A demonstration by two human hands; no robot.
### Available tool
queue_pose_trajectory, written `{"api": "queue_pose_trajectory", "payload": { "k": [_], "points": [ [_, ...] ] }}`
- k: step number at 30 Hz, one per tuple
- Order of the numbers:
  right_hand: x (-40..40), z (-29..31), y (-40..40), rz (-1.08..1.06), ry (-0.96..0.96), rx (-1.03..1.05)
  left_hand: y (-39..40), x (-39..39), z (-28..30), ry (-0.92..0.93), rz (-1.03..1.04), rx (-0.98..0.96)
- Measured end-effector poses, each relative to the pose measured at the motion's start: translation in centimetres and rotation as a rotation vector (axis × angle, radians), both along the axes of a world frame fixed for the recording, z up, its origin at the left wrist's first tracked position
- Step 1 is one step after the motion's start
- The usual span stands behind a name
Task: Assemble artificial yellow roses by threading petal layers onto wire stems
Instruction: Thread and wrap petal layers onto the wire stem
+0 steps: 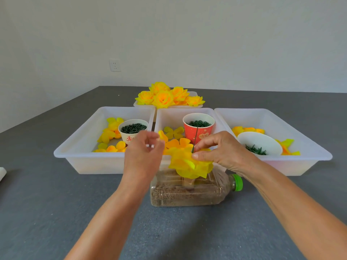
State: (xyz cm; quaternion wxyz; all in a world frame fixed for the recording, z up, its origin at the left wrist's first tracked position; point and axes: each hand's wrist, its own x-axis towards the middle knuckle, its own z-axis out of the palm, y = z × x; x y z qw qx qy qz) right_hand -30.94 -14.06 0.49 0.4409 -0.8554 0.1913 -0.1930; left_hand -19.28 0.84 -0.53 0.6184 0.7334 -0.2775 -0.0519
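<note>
Head view: at lower centre a clear plastic bottle of brown grains point(189, 192) lies on the grey table point(56, 212), white plastic trays point(105, 162) behind it. Above the bottle, the right hand point(223, 151) pinches the yellow fabric petal layers point(187, 165) on a thin green wire stem point(195, 139); the left hand point(144, 152), blurred and loosely curled, holds nothing just left of them.

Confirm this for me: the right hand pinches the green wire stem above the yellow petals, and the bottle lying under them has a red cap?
Not quite. In the head view the right hand does pinch the green wire stem above the yellow petals, but the bottle lying under them has a green cap, not red.
</note>
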Motion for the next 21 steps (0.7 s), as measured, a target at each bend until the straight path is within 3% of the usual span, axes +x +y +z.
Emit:
{"api": "queue_pose_trajectory", "payload": {
  "k": [2,5,13,21],
  "points": [
    [0.1,0.2,0.1,0.01,-0.001,0.013,-0.5,-0.4,1.4,-0.213,-0.11,-0.012],
    [0.0,0.3,0.2,-0.003,0.002,0.0,-2.1,-0.9,2.1,-0.332,-0.304,0.231],
    [-0.5,-0.5,0.0,-0.006,-0.034,0.213,-3.5,-0.2,-0.2,-0.279,-0.329,0.194],
    [-1.3,0.8,-2.0,0.015,0.081,0.29,-3.7,0.0,-0.6,-0.266,-0.367,0.164]
  ]
}}
